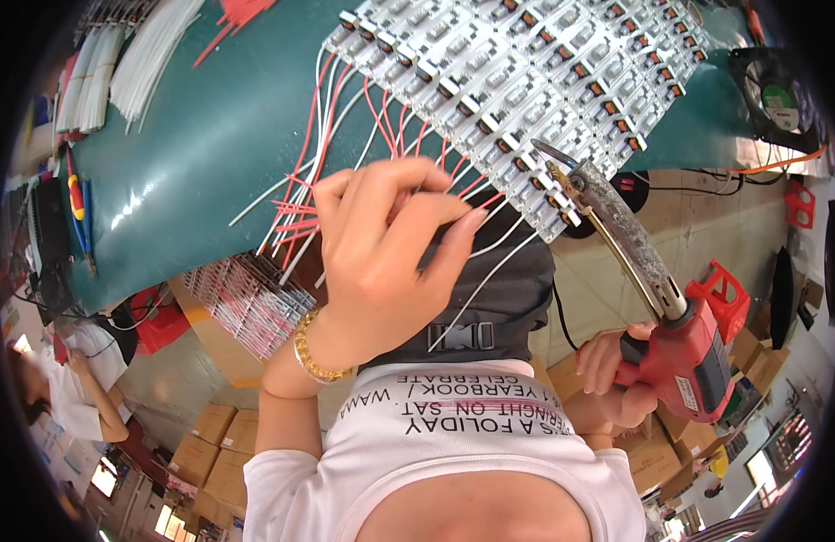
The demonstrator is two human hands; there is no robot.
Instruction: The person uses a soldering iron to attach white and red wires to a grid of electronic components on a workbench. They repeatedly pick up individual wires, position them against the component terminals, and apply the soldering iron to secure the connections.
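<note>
A white printed shirt [453, 443] fills the near view. Beyond it, a green-topped workbench [209, 135] carries rows of small white wired modules [517, 81]. The right hand [616, 379] is wrapped tight around a red soldering gun [679, 352], tip at the modules' edge. The left hand [381, 253] pinches thin red and white wires [300, 217] (fingers closed). Brown cardboard boxes [209, 452] below look shut, contents unseen.

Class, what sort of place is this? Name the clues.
Likely an electronics assembly workshop: rows of small modules with red and white wires lie on a green bench, and the right hand holds a soldering gun.
</note>
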